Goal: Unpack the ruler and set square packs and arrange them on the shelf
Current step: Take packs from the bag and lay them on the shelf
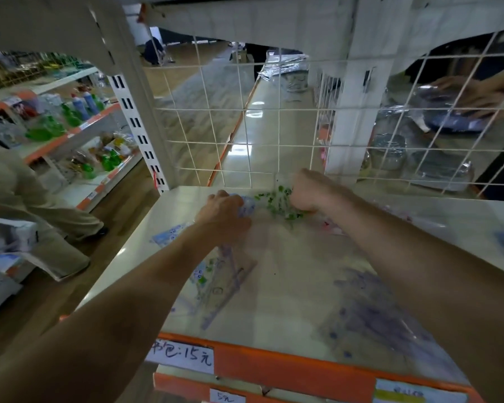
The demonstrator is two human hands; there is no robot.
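Seemingly midway: L hand (pixel 221 212) & R hand (pixel 310 190) are gripping blue pack (pixel 246 205) & green pack (pixel 275 199) by wire grid (pixel 245 141), loose packs (pixel 216 283) awaiting arranging.

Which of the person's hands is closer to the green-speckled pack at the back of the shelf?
Right. The right hand grips the green-speckled pack at its right edge; the left hand holds a blue pack just left of it.

Pack (pixel 277 200) at back of the shelf (pixel 291 257), between left hand (pixel 224 212) and right hand (pixel 312 190), wire grid (pixel 245 126) just behind, more packs (pixel 216 286) lying nearer
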